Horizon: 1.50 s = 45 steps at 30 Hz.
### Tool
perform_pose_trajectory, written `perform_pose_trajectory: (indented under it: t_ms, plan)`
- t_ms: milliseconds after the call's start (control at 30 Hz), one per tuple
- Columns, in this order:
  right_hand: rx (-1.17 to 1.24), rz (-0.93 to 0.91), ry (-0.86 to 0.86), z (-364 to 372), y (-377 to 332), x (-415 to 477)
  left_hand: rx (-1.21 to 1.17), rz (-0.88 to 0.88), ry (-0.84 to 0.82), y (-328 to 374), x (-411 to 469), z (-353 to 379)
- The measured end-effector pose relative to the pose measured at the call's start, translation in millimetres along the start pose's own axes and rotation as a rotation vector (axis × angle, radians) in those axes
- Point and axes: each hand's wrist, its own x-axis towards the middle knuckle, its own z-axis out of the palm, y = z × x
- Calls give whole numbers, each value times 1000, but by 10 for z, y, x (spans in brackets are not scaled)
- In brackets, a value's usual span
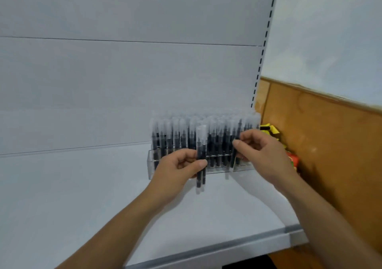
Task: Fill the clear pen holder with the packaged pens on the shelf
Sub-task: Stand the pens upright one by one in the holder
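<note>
Packaged pens (201, 144) in left hand (177, 167)

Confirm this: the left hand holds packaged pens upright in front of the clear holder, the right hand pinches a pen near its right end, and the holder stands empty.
Not empty: the head view shows the clear holder crowded with standing pens. Otherwise right: the left hand holds packaged pens upright before it, the right hand pinches a pen near its right end.
</note>
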Motion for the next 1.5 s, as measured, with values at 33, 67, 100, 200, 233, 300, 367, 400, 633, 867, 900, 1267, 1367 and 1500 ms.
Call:
perform_pose_trajectory:
  t_ms: [33, 67, 100, 200, 233, 300, 367, 400, 633, 867, 900, 1267, 1367, 1500]
  plan:
    - [-6, -2, 24, -93, 30, 43, -8, 3, -16, -2, 40, 99]
    - [-17, -7, 46, -173, 55, 88, -19, 9, -31, 0, 79, 194]
    - [-36, -15, 66, -245, 74, 133, -34, 17, -44, 9, 119, 288]
    - [-47, -40, 137, -403, 122, 247, -79, 22, -68, 52, 233, 573]
    - [-55, -47, 155, -429, 136, 278, -100, 18, -68, 50, 261, 659]
    - [-106, -56, 166, -433, 172, 334, -161, 9, -53, 16, 292, 792]
    - [-166, -61, 153, -400, 219, 375, -223, -8, -33, -79, 304, 843]
    - [-185, -63, 146, -385, 243, 391, -230, -16, -23, -132, 313, 841]
    - [-427, -32, 11, -364, 321, 438, -248, -14, -49, -301, 354, 814]
    - [-388, 48, -52, -274, 430, 382, -245, -49, -56, -339, 370, 809]
    - [-382, 53, -39, -296, 438, 350, -248, -48, -54, -340, 367, 811]
    - [37, -8, -135, -277, 324, -54, -207, 12, -112, -290, 318, 820]
    - [8, -18, -129, -307, 301, -17, -211, 6, -129, -265, 297, 827]
    - [140, -61, 135, -487, 205, 128, -241, -32, -117, -252, 294, 833]
